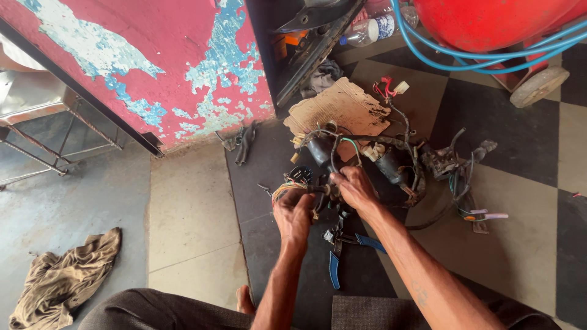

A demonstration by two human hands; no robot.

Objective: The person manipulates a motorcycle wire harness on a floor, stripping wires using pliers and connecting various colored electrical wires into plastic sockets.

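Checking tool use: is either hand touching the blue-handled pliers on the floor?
Apart. The head view shows the blue-handled pliers lying on the floor below both hands; the left hand and right hand grip the wire bundle.

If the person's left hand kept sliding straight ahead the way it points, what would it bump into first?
Probably the tangled bundle of black and coloured wires that the left hand already grips at its near end; beyond lies torn brown cardboard, though depth is unclear.

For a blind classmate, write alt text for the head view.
Both hands, left hand and right hand, grip a tangled wire harness on a checkered floor. Blue-handled pliers lie just below them, a rag far left.
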